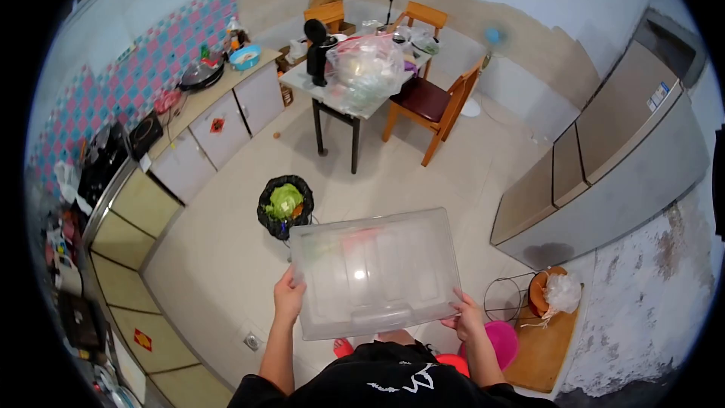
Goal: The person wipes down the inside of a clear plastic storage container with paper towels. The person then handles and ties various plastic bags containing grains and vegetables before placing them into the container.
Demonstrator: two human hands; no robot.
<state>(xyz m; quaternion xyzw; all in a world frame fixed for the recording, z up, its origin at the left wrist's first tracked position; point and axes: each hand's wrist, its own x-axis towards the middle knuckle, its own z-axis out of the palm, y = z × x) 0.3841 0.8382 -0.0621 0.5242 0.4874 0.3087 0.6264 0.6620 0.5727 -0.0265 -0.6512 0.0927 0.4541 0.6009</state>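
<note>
Above floor [211, 272]: clear plastic box [377, 272]
Left hand [288, 298]: fingers closed on left edge
Right hand [467, 319]: fingers closed on right edge

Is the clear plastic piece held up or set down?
Held up: the left hand grips the clear plastic piece by its left edge, the right hand near its lower right corner, above the floor.

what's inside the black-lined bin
Pale green leaves and an orange-brown scrap show at the top of the bin. Anything beneath them is covered and can't be seen.
</note>
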